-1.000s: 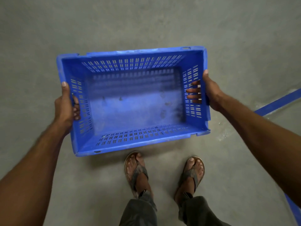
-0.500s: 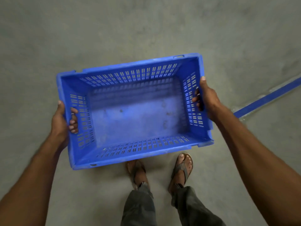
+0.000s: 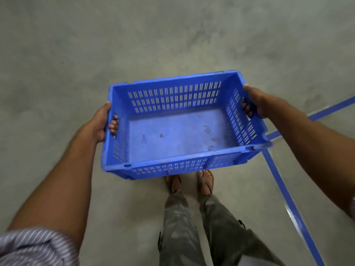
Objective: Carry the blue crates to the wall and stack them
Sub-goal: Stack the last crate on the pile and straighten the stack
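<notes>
blue crate (image 3: 180,131) is empty, held off the floor between both hands. left hand (image 3: 100,122) and right hand (image 3: 256,102) each have fingers hooked through an end handle slot. keep it level, grip even, watch the blue floor tape (image 3: 284,196) under the right hand.

Both bare forearms reach forward and down. The left hand (image 3: 99,124) grips one short end of the blue slotted plastic crate (image 3: 180,131), fingers (image 3: 113,125) curled through its handle slot; the right hand (image 3: 256,103) grips the opposite end likewise.
</notes>
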Demonstrator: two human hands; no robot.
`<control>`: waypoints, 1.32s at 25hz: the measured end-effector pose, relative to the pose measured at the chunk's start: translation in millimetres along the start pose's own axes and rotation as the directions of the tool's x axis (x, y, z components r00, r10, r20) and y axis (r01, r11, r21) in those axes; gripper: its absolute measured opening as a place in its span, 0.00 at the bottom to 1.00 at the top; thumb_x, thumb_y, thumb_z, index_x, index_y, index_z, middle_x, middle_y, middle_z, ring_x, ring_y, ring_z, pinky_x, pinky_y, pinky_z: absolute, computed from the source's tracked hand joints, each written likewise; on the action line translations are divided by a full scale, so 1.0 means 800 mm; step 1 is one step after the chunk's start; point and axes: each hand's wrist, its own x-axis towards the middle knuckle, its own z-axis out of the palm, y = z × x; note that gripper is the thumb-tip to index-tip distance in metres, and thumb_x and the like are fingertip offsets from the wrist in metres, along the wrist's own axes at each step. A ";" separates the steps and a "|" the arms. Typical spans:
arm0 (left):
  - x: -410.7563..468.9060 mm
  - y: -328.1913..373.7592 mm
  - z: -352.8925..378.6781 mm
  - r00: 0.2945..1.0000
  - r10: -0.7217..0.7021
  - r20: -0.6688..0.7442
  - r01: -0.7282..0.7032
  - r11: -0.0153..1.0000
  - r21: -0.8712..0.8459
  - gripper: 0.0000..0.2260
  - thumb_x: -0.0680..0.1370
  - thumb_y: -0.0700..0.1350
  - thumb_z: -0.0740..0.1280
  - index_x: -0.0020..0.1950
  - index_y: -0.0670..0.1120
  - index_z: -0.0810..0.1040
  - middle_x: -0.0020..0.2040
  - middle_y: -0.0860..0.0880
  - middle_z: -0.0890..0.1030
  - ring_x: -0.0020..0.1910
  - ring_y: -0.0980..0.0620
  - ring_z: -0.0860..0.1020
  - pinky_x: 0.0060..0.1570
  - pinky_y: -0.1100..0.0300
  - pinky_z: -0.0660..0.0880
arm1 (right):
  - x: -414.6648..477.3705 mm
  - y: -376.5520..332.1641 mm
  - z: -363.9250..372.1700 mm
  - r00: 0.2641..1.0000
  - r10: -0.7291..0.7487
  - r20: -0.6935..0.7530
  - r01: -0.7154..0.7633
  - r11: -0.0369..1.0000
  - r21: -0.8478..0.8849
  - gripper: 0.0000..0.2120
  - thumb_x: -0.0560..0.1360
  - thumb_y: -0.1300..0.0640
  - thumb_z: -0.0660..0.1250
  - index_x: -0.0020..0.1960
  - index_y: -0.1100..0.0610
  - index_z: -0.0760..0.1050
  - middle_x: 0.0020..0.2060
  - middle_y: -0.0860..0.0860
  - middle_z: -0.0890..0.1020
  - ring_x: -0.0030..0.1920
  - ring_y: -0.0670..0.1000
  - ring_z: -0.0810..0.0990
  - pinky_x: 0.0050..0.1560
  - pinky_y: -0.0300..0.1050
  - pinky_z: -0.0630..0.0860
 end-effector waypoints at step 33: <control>-0.563 -0.455 -0.550 0.379 0.053 -0.924 -0.746 0.609 -0.271 0.27 0.81 0.69 0.55 0.37 0.47 0.70 0.21 0.53 0.63 0.16 0.56 0.59 0.20 0.69 0.56 | -0.586 -0.075 0.659 0.470 -0.838 0.278 0.882 0.442 -0.163 0.36 0.73 0.25 0.53 0.31 0.56 0.74 0.27 0.55 0.77 0.30 0.57 0.75 0.41 0.59 0.77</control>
